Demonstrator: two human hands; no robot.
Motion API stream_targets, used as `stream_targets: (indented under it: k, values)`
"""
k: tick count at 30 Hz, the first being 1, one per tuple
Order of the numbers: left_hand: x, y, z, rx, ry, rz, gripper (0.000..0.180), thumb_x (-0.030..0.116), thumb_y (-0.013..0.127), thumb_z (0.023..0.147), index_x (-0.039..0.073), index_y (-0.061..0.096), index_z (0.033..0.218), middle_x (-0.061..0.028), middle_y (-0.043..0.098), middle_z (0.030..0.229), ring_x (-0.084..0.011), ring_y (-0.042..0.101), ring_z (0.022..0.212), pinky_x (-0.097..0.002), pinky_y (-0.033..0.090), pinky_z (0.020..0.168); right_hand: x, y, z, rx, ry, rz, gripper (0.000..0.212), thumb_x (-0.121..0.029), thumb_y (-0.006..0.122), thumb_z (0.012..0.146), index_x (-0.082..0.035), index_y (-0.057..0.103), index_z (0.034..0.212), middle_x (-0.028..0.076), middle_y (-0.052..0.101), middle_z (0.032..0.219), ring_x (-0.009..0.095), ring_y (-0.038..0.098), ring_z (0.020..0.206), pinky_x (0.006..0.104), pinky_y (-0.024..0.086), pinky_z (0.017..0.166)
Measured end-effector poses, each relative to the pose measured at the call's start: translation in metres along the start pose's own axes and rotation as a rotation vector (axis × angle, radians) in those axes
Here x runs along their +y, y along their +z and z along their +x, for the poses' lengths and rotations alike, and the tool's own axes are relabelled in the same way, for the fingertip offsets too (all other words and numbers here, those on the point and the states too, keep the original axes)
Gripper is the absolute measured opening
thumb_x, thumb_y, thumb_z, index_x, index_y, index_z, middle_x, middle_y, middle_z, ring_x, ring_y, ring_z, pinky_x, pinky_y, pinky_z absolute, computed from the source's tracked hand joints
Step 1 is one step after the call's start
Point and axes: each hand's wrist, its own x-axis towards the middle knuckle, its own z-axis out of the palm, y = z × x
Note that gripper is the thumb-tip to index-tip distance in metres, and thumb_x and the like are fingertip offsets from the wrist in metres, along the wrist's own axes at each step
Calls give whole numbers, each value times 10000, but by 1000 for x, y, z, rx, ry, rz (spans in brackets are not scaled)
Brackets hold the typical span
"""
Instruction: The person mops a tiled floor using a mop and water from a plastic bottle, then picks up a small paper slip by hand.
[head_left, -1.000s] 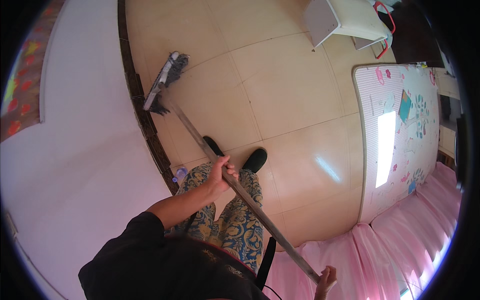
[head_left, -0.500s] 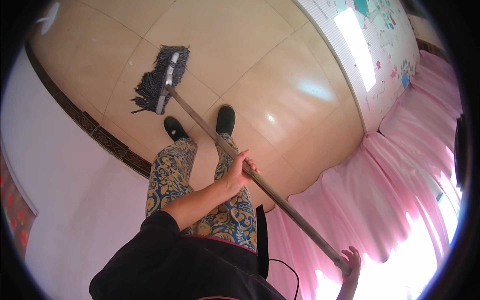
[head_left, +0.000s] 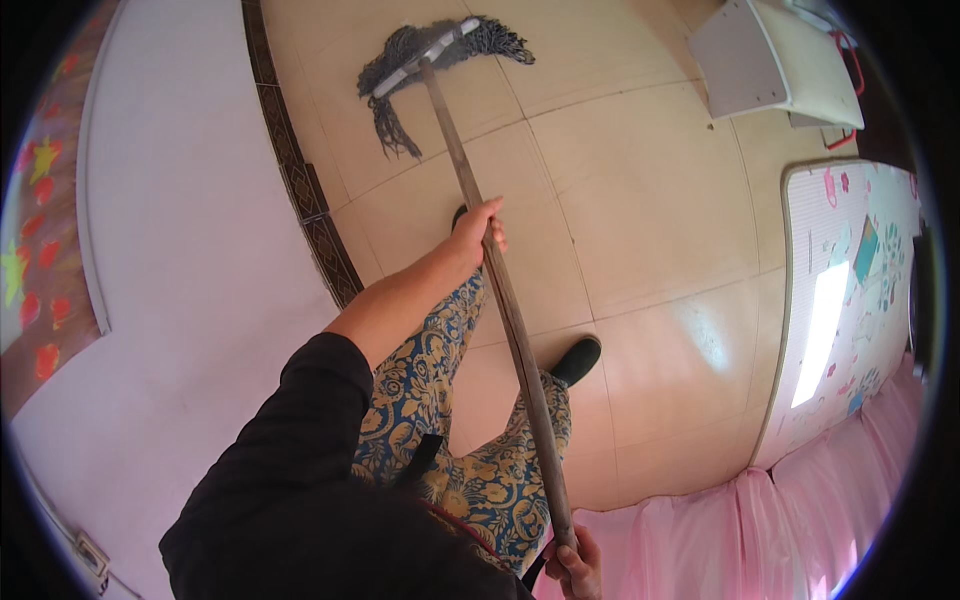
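A mop with a long wooden handle point(head_left: 516, 330) slants from near my body to the far part of the floor. Its dark grey string head point(head_left: 405, 50), fixed under a pale clamp bar, lies on the tiles with strands spread to both sides. My left hand point(head_left: 480, 232) is closed round the upper-middle stretch of the handle, arm stretched forward. At the handle's near end, low in the picture, my right hand point(head_left: 575, 565) grips it close to my body. My dark shoes stand apart, and the left one is mostly hidden behind my left hand.
A white wall point(head_left: 190, 200) with a dark patterned skirting point(head_left: 305, 190) runs along the left. A white piece of furniture point(head_left: 745, 65) stands at the far right. Nearer on the right are a printed mat-like panel point(head_left: 850, 270) and pink curtain fabric point(head_left: 700, 540).
The view has turned toward the right. The mop head has swung farther away, its strands fanned out. My right hand has come in nearer my body, and my feet are wider apart.
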Motion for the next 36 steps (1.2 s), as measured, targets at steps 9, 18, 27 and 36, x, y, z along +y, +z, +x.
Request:
stream_targets:
  k: [9,18,27,36]
  values:
    - [166,44,19,48,386,186,246,213,576,751,95,430,592,-31,436,479,-157,435,385,-302,396,385,-107,91,60,-148,-154,-219,510,-51,610,705,14,378,1154,75,517,649,82,415,419,202,323,359]
    - [-41,36,-95,53,-59,49,257,292,623,724,115,451,655,-22,463,562,-141,468,507,-295,378,417,-51,-102,-38,239,84,-586,571,-38,667,690,-53,365,1174,46,547,707,95,526,562,210,444,462]
    - [-167,32,-130,265,-587,-67,219,247,608,745,112,442,792,-20,433,581,-162,479,500,-298,404,466,-57,-203,-172,483,279,-916,502,-108,713,656,-58,483,1100,83,635,807,80,552,631,192,418,502]
    - [-36,-9,-29,274,-382,-256,201,222,573,747,114,403,746,-44,400,541,-205,442,448,-407,383,457,-108,-94,-45,283,-249,-1175,512,0,679,667,-71,410,1097,31,545,688,88,534,616,196,445,518]
